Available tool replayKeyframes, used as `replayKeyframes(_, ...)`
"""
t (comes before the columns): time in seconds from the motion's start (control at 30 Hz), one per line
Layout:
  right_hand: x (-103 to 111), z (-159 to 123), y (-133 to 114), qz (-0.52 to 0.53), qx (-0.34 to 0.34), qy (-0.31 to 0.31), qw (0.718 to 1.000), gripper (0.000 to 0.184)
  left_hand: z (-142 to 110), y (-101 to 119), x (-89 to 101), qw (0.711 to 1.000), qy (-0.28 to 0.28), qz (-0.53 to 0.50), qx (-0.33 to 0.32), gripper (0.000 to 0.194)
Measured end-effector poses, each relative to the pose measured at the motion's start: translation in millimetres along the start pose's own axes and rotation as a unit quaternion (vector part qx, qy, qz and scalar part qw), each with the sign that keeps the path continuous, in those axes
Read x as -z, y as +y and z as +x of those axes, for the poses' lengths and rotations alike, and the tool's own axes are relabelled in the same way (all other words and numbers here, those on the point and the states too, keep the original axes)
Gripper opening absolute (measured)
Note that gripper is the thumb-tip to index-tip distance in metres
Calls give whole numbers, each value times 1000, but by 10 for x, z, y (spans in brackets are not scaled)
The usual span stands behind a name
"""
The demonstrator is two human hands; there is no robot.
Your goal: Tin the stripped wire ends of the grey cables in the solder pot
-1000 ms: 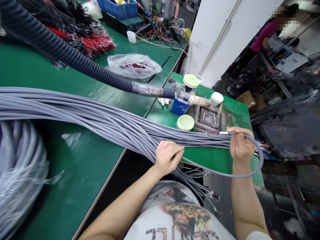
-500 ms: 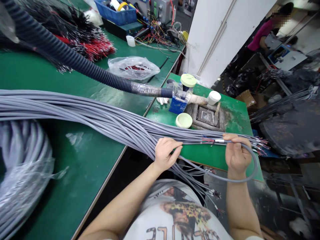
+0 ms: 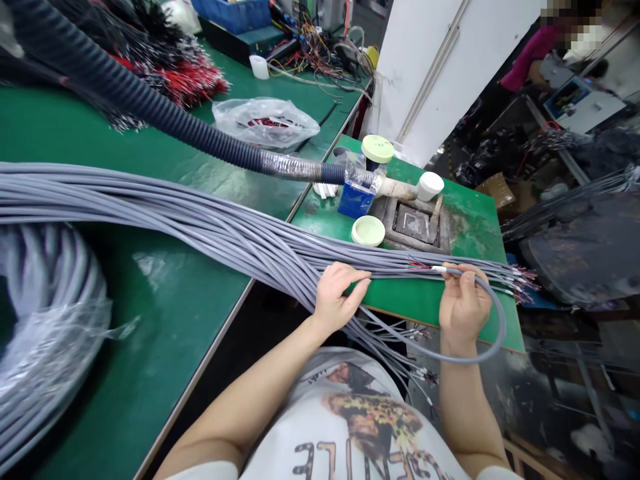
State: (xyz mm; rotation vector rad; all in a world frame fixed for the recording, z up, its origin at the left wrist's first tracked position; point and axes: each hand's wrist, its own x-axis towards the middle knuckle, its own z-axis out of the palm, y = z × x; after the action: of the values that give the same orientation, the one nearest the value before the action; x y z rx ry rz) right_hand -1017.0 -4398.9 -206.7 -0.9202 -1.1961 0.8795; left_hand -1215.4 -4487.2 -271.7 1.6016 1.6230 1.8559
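Observation:
My right hand (image 3: 463, 303) is closed round a grey cable (image 3: 493, 353) near its end. The cable bends back in a loop to the right of the hand. Its stripped end, with a white sleeve and thin coloured wires (image 3: 419, 265), points left over the cable bundle. My left hand (image 3: 337, 300) is at the near side of the grey cable bundle (image 3: 240, 240), left of those wires. Its thumb and forefinger come together in a pinch; anything between the tips is too small to make out. Stripped cable ends (image 3: 523, 283) fan out at the bundle's right.
Behind the bundle are a solder pot (image 3: 415, 223), a pale green lid (image 3: 369, 231), a blue box (image 3: 356, 199) and a white cup (image 3: 430, 186). A black corrugated hose (image 3: 210, 140) crosses above. A coiled cable roll (image 3: 55, 347) lies left. Another person works far right.
My right hand has shifted slightly left with the cable end. The left hand keeps its pinch and sits slightly farther right and higher. The whole view has tilted a little.

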Motion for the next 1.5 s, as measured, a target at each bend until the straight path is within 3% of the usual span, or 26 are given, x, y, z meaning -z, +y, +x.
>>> replayKeyframes(0.1,-31,-52,-4,14,0,5,1000,13,-23,172,-150,979,-22,-145,139,11)
replayKeyframes(0.17,-63,-115,-26,19,17,6,1000,12,-15,324,-288,920,-60,-271,277,17)
replayKeyframes(0.23,-89,-204,-65,-6,55,8,998,11,18,463,-430,835,-89,-387,380,25)
replayKeyframes(0.3,-93,-311,-116,-67,110,4,992,11,67,563,-551,777,-99,-458,420,30)
replayKeyframes(0.37,-64,-428,-164,-133,159,-17,978,12,113,621,-639,755,-95,-493,422,29)
replayKeyframes(0.53,196,-644,-156,-209,219,-124,945,26,159,673,-703,752,-68,-508,415,27)
replayKeyframes(0.63,435,-621,-104,-236,246,-206,917,35,146,692,-658,756,-78,-511,402,26)
replayKeyframes(0.7,563,-529,-122,-263,191,-236,916,41,125,708,-622,789,-96,-482,368,25)
replayKeyframes(0.8,627,-356,-260,-268,20,-266,926,45,72,735,-611,866,-114,-390,292,26)
replayKeyframes(0.87,581,-279,-379,-249,-57,-310,916,48,28,749,-638,889,-131,-353,262,27)
replayKeyframes(0.93,496,-255,-462,-232,-100,-345,904,49,-6,756,-678,870,-156,-379,274,31)
replayKeyframes(1.0,411,-274,-488,-205,-136,-355,902,48,-17,756,-710,827,-163,-434,317,31)
replayKeyframes(1.1,333,-330,-459,-159,-172,-339,911,46,15,751,-723,786,-112,-482,370,26)
replayKeyframes(1.23,300,-348,-434,-150,-185,-328,914,43,70,756,-703,784,-56,-484,386,22)
replayKeyframes(1.4,269,-270,-431,-176,-149,-308,923,31,63,753,-701,775,-95,-482,398,25)
replayKeyframes(1.5,238,-230,-402,-210,-127,-287,926,21,54,743,-712,768,-81,-490,404,26)
